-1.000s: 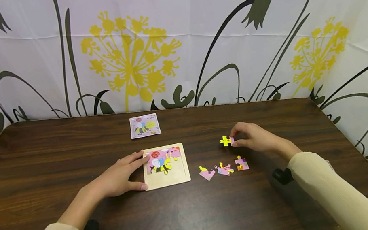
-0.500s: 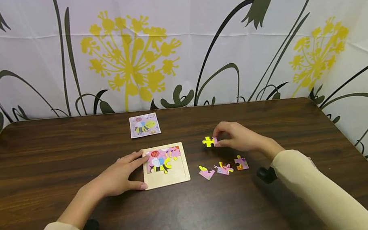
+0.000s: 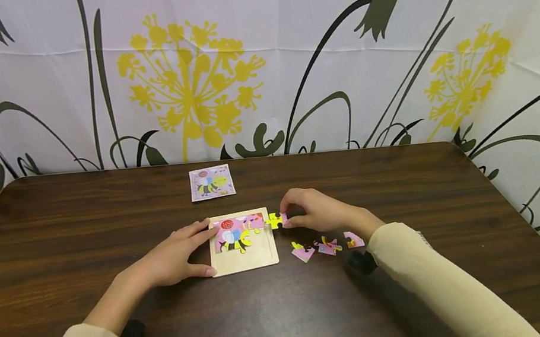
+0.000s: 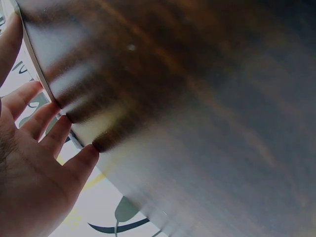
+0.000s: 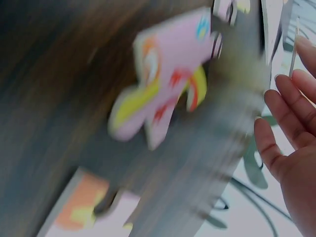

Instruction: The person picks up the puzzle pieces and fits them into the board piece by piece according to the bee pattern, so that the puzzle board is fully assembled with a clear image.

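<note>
Placing a jigsaw piece, held just short of its bed. The right hand (image 3: 318,210) pinches a yellow-and-pink piece (image 3: 275,221) between thumb and fingertips, its free end overlapping, in the head view, the upper right edge of the puzzle board (image 3: 259,259); whether they touch cannot be told. The left hand (image 3: 172,261), fingers spread and clenching nothing, rests along the board's left edge, apparently steadying it. Joined pieces (image 3: 234,239) fill the recess toward its far left corner. Three loose pieces (image 3: 329,246) lie beyond the board's near right corner; a picture card (image 3: 211,183) lies toward the table's far edge. The next move seemingly calls for carrying the piece leftward, aligning its tabs with the joined pieces and pressing it flat.
</note>
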`<state>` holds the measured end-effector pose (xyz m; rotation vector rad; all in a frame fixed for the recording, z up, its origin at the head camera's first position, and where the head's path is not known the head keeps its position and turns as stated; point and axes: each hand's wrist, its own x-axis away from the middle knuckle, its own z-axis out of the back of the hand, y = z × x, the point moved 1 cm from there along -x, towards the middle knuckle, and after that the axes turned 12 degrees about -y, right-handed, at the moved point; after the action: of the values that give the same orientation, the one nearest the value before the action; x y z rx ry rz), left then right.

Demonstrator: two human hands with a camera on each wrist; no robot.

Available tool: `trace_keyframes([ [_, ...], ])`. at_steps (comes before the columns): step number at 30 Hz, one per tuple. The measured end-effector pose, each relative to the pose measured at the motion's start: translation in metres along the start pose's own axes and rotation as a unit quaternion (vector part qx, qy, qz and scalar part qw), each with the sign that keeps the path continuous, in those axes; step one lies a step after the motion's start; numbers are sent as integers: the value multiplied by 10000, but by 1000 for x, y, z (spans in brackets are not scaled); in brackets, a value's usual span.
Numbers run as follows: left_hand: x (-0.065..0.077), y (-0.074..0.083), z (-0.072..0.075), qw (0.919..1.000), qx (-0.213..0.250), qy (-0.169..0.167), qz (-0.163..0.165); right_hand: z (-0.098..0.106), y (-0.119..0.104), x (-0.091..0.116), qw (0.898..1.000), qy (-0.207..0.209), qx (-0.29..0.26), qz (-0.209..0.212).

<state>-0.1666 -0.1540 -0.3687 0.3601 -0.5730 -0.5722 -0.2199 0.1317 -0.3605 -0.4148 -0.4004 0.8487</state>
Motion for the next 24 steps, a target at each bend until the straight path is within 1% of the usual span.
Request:
trace_keyframes([
  [8, 0, 3, 2, 10000, -13, -41, 8, -11, -17, -17, 9996, -257, 125, 57],
  [14, -1, 2, 2, 10000, 6, -44, 27, -17, -21, -24, 9993, -283, 218, 94],
  [24, 0, 1, 1, 10000, 15, -38, 22, -22, -25, -27, 9992, -201, 256, 214],
])
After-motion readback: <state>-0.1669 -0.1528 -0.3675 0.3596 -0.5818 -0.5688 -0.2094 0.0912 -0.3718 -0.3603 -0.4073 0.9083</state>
